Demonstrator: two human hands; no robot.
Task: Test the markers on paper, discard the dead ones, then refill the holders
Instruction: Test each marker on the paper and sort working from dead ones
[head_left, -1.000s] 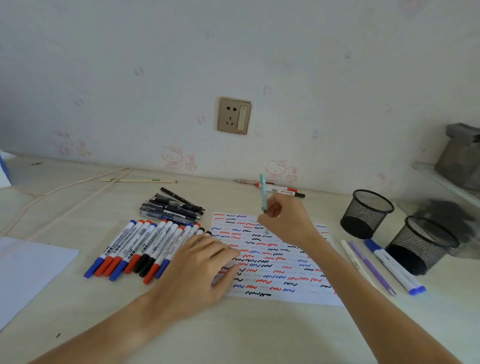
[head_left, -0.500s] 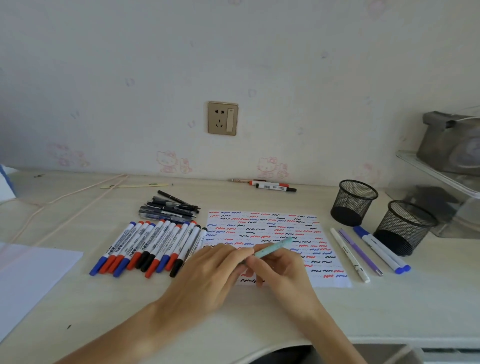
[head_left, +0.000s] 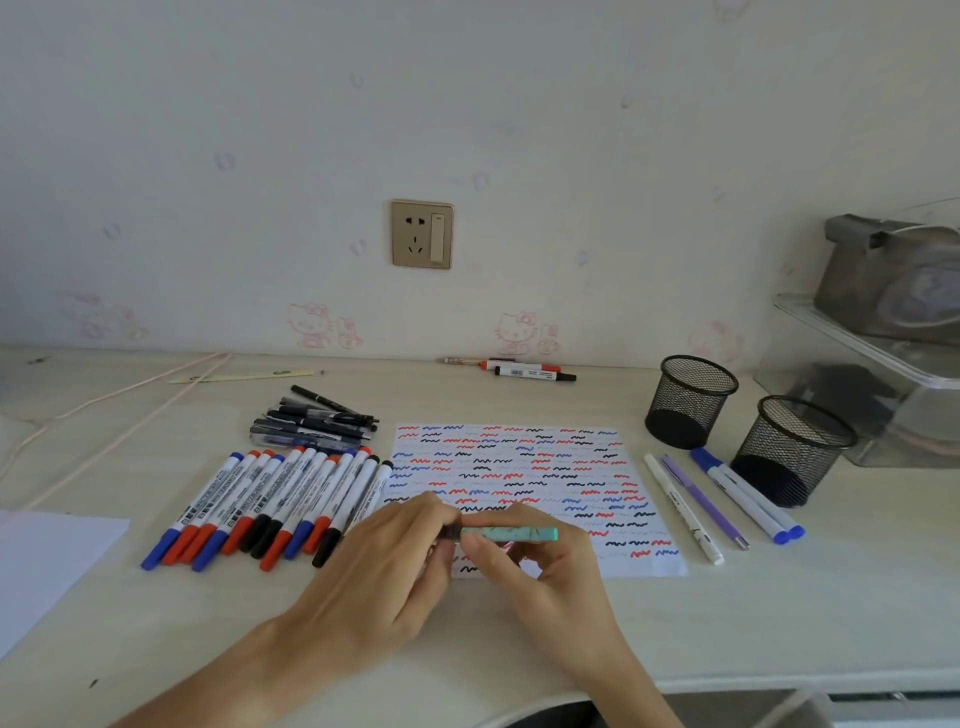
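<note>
- Down from its raised, upright pose of a second ago comes the mint pen (head_left: 506, 533), and it now lies level across the near edge of the test paper (head_left: 519, 467), blunt end pointing to 3 o'clock.
- Both hands have closed in on it since then; the left, which lay flat on the sheet, is now at the pen's 9 o'clock end.
- Left hand (head_left: 384, 566): fingers curled, fingertips pinching the dark end of the pen.
- Right hand (head_left: 540, 571): thumb on top, fingers wrapped beneath, gripping the mint barrel.
- Whether a cap is on or off at that dark end, I cannot tell; the fingers cover it.
- Red, blue and black squiggles fill the paper row upon row.
- At 9 o'clock of the paper, a fanned row of whiteboard markers (head_left: 270, 509), caps red, blue and black toward the desk's near edge.
- Beyond them, at 11 o'clock, a heap of black pens (head_left: 317, 423).
- At 3 o'clock, four pens (head_left: 722, 501) lie side by side: white, purple, two with blue caps.
- Two black mesh holders stand at 2 o'clock, the far holder (head_left: 688, 400) and the near holder (head_left: 792, 449), upright, nothing sticking out of either.
- Against the wall at 12 o'clock, a few loose markers (head_left: 530, 370).
</note>
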